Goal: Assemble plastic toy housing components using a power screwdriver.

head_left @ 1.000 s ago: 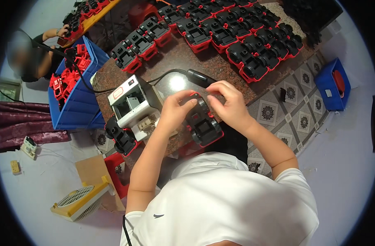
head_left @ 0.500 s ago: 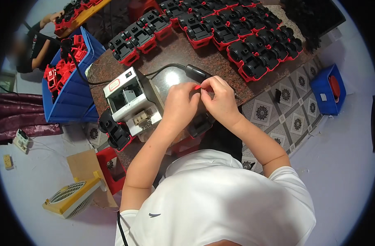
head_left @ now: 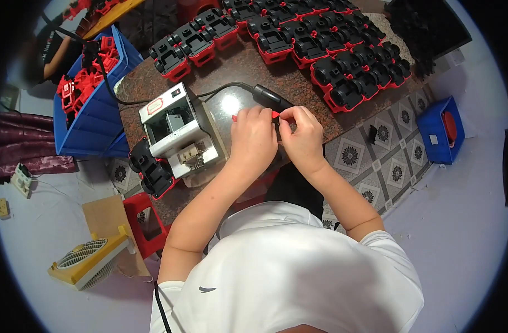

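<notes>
Steadying the red piece between both hands looks like the heart of this step, and a light two-handed hold suits it. The left hand is curled palm-down and appears clamped on the piece, most of which is hidden beneath its fingers; red shows on the side facing the right hand and also past the left hand's outer edge, though I cannot tell whether both bits belong together. The right hand has thumb and forefinger drawn in right beside the inner red tip; whether they pinch it or merely touch it, I cannot tell. It would work well to let the left hand brace and leave fine fingertip work to the right, pressing evenly so the piece does not twist. Lifting a left finger slightly would uncover more of it and make its alignment easier to check. Just beyond the grip lies a dark cylinder on a black cable, near enough for knuckles to knock, so a little room there would help. Left of the grip stands a white machine, best given clearance by the left wrist. Ahead and to the right, black-and-red vehicle bases crowd the speckled table, so small movements close to the body seem safest.
</notes>
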Available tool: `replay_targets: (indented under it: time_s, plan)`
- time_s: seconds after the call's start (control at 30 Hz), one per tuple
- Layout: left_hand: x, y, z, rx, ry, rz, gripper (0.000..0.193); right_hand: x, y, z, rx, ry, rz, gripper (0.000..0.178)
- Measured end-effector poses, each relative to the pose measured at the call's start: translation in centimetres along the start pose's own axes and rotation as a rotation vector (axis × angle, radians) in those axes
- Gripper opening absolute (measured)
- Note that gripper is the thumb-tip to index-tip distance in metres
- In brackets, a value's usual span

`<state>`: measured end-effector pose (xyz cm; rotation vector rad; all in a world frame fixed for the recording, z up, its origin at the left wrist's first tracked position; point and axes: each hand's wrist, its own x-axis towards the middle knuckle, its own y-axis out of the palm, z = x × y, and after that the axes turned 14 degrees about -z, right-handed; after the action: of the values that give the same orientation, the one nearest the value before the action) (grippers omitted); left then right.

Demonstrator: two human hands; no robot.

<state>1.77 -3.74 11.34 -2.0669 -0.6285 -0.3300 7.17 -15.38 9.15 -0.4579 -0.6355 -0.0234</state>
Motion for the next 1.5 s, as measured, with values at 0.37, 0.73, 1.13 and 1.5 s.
replay_targets:
  time_s: [0.37,0.73,1.13,1.5]
  plan:
    - [0.3,0.4,0.3,0.092,0.003,-0.003,0.019,0.2,0.9,-0.3,0.003,0.132,0.006,0.006]
    - [0.4,-0.4,1.4,-0.018,0.017,-0.038,0.019,3.5,-0.2,-3.0,0.051,-0.136,0.110,0.010]
    - [0.0,-1.9,2.7,-0.145,-0.043,0.001,0.022,1.5,5.4,-10.9,-0.355,-0.208,0.363,0.047]
    - [-2.0,1.3,7.9,-0.583,-0.663,0.236,0.034,6.5,2.9,-5.8,0.142,0.036,0.392,0.042]
